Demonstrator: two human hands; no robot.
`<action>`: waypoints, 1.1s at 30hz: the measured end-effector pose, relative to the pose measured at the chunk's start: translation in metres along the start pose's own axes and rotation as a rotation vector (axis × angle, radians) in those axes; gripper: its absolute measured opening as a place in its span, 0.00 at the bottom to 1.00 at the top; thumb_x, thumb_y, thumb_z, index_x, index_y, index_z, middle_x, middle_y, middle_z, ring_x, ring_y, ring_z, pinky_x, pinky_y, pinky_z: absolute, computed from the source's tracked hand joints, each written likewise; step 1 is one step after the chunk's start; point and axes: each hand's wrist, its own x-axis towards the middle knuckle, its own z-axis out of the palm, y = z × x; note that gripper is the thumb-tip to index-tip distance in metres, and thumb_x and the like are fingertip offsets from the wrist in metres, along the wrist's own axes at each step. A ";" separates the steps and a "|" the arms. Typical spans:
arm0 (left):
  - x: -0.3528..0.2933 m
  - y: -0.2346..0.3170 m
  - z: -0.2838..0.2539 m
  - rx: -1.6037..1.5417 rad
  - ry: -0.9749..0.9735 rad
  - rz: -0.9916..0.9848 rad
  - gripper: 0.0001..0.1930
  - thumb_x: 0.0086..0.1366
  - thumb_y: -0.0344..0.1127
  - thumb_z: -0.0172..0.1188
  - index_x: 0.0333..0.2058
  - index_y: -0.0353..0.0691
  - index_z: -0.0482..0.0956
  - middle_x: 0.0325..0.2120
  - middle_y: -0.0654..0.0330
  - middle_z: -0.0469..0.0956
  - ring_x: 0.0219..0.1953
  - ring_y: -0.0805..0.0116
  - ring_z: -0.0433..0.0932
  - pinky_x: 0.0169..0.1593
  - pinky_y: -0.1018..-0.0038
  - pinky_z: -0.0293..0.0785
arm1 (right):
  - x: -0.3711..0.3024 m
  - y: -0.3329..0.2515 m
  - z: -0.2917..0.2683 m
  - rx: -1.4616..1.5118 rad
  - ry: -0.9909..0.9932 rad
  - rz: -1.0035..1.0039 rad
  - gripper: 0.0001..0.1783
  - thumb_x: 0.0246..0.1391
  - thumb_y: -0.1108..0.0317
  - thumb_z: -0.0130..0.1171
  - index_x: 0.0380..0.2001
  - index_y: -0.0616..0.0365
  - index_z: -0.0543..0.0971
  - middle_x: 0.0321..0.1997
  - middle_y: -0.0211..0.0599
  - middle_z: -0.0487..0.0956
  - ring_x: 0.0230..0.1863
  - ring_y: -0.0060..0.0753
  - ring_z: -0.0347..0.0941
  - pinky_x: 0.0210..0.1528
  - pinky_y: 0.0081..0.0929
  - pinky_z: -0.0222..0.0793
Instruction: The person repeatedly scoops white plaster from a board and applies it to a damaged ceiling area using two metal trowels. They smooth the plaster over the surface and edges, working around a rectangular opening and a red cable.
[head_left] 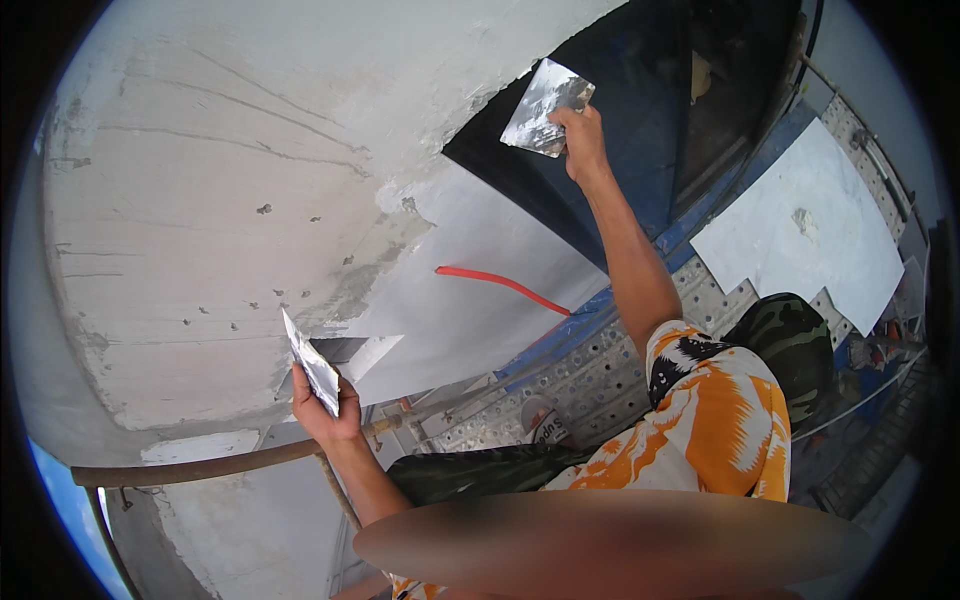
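Observation:
My right hand (584, 140) is stretched far forward and pinches a shiny, square sheet-metal scraper (540, 105) by its corner, thumb on the face. The scraper is held up in front of a dark opening (620, 210), beside the ragged edge of the grey plastered wall (230, 220). In my left hand (330, 412) is a second thin metal scraper (312, 360), seen nearly edge-on. The fingers wrap around its lower part. This hand is near the lower part of the wall, where cracks and small pits show. Whether either scraper touches the wall I cannot tell.
A red tube (500, 282) sticks out by the smooth grey panel (470, 225). Perforated metal planks (480, 420) lie underfoot. At right rests a white board (780, 190) with a putty-like lump (804, 224). A rusty pipe rail (210, 465) crosses the lower left.

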 end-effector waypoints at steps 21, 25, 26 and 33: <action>0.012 -0.025 0.003 0.035 -0.201 0.079 0.18 0.74 0.40 0.47 0.57 0.38 0.69 0.56 0.57 0.73 0.57 0.59 0.73 0.60 0.58 0.71 | -0.127 0.024 0.068 0.054 -0.209 0.572 0.15 0.46 0.74 0.54 0.41 0.64 0.76 0.34 0.37 0.79 0.30 0.33 0.78 0.32 0.33 0.74; 0.011 -0.055 0.014 0.072 -0.462 0.514 0.17 0.75 0.41 0.48 0.54 0.37 0.68 0.50 0.59 0.75 0.50 0.67 0.75 0.55 0.65 0.72 | -0.188 0.028 0.088 0.315 -0.287 0.958 0.16 0.51 0.75 0.52 0.45 0.59 0.74 0.34 0.35 0.79 0.30 0.33 0.78 0.25 0.32 0.71; 0.009 -0.062 0.015 0.206 -0.555 0.644 0.16 0.75 0.40 0.48 0.53 0.36 0.70 0.46 0.59 0.76 0.47 0.68 0.76 0.54 0.67 0.72 | -0.197 0.030 0.093 0.349 -0.312 0.979 0.16 0.52 0.74 0.52 0.46 0.58 0.74 0.34 0.34 0.79 0.31 0.32 0.78 0.25 0.31 0.71; 0.011 -0.064 -0.006 1.209 -0.796 1.219 0.15 0.74 0.36 0.50 0.47 0.32 0.80 0.42 0.49 0.82 0.38 0.64 0.81 0.44 0.67 0.78 | -0.171 -0.007 0.101 0.336 -0.374 1.001 0.14 0.58 0.70 0.53 0.47 0.59 0.75 0.41 0.37 0.82 0.35 0.32 0.81 0.31 0.33 0.77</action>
